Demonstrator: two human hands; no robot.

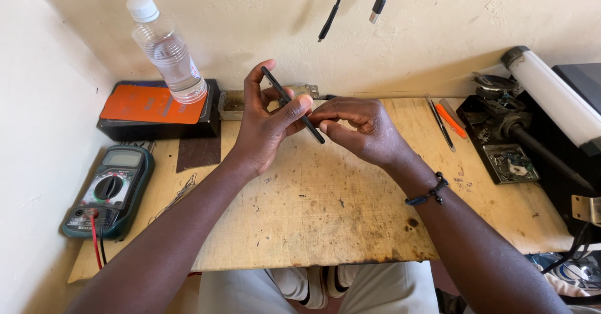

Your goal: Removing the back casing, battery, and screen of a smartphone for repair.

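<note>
Bare wood, stained and scuffed, makes up the table (325,214) under our hands. Left of our fingers sits a black box (156,123) with an orange card on top, and a clear water bottle (166,48) stands on it. Nearer us on that side lies a green meter (111,192) with red and black leads. Well to the right of our fingers are a white tube lamp (551,92) and an orange-handled tool (449,118).

Our left hand (263,123) is curled around a thin black phone (291,103), seen edge-on and tilted, thumb pressed on its side. Our right hand (360,129) pinches its lower end, fingertips closed on it. The phone is held above the table, between both sets of fingers.
</note>
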